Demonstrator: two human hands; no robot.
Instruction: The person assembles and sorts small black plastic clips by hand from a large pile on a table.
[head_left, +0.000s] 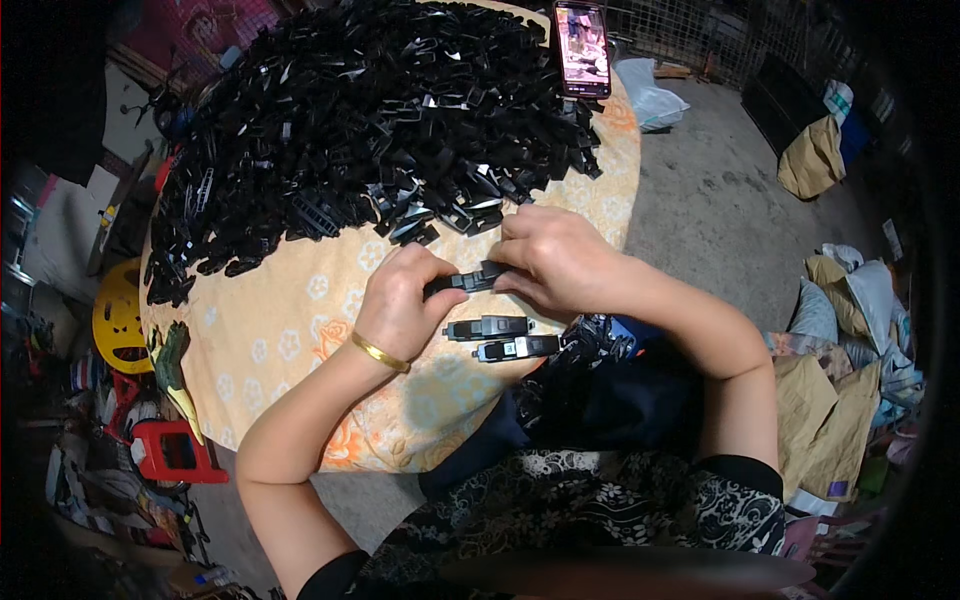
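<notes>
Between my two hands is a long black plastic part (468, 281), a little above the table's near side. My left hand (402, 292), with a gold bangle at the wrist, grips its left end between thumb and fingers. The fingers of my right hand (553, 258) close on its right end and partly hide it. Just below, two similar assembled black plastic pieces, an upper one (490, 328) and a lower one (518, 348), lie side by side on the floral tablecloth (275, 320). Beyond my hands spreads a large pile of loose black plastic parts (380, 110).
A phone (583, 50) with a lit screen stands at the table's far right edge. More black parts (590, 340) gather by my lap. Left of the table are a yellow round stool (120, 318) and a red stool (175, 452). Bags and brown paper (825, 420) heap up at right.
</notes>
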